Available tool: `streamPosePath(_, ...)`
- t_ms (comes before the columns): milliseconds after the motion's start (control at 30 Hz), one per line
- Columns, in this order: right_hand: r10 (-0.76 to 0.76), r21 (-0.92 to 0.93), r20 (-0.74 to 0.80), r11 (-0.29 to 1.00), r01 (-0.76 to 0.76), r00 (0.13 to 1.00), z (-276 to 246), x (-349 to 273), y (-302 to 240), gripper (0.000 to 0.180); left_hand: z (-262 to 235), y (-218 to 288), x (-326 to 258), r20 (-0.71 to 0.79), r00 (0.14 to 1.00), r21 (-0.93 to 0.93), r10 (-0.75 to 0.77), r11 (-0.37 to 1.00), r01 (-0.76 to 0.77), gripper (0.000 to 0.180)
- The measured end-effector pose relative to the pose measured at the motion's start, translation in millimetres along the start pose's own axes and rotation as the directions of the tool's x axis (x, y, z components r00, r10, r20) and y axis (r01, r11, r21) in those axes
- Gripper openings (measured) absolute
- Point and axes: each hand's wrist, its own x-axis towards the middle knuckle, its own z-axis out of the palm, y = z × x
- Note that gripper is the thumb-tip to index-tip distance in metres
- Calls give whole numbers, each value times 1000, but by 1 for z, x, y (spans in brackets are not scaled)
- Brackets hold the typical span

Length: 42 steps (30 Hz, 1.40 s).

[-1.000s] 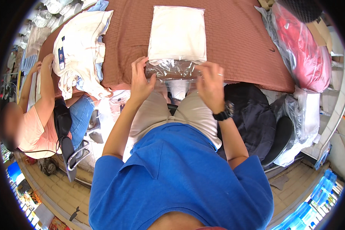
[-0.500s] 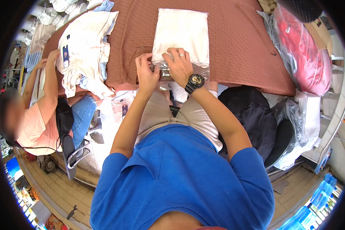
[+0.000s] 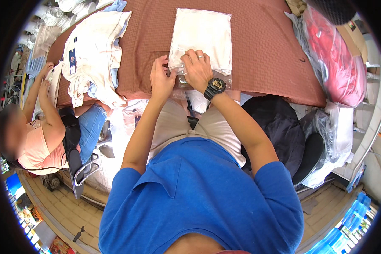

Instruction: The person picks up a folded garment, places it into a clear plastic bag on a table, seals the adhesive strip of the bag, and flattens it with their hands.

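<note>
A folded cream garment [image 3: 202,36] lies flat on the brown-covered table in front of me, inside a clear plastic bag [image 3: 222,80] whose loose end faces me. My right hand [image 3: 197,70], with a ring and a black wristwatch, rests on the lower part of the package with fingers laid over it. At the package's lower left corner is my left hand [image 3: 161,79], its thumb apart from the fingers and close to the bag's edge. Whether the left thumb touches the plastic cannot be made out.
Left on the brown tablecloth [image 3: 139,25] lies a pile of cream garments [image 3: 93,46] with a dark tag. A co-worker [image 3: 42,144] sits there, hands at a light cloth. At the right are a red bundle in plastic [image 3: 332,59] and a black bag [image 3: 275,127].
My left hand's fingers have spread away from the bag's corner. My right hand has slid slightly left and down on the package. The co-worker's hands have shifted lower and left.
</note>
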Motion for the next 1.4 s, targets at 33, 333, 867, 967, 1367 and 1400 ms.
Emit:
streamPosePath(33,1,-21,22,1000,-1,1000,1,-1,1,33,1,0,1,5,1000,27,9,1000,-9,53)
streamPosePath(333,-20,-51,91,998,25,996,1,3,-4,23,0,3,6,23,999,38,-27,999,26,58)
streamPosePath(867,-39,-18,21,999,39,999,-6,9,-2,13,9,-13,8,-23,998,75,-63,995,64,55)
streamPosePath(967,-34,-2,26,999,34,999,-9,9,-4,13,8,-11,6,-37,999,115,-3,993,8,54)
streamPosePath(1367,-25,8,-1,1000,25,1000,-7,11,-3,14,8,-6,6,-26,996,-16,-82,997,81,48)
streamPosePath(1400,-25,15,2,1000,25,1000,-7,11,-3,14,9,-6,6,-34,996,-9,-81,997,81,47)
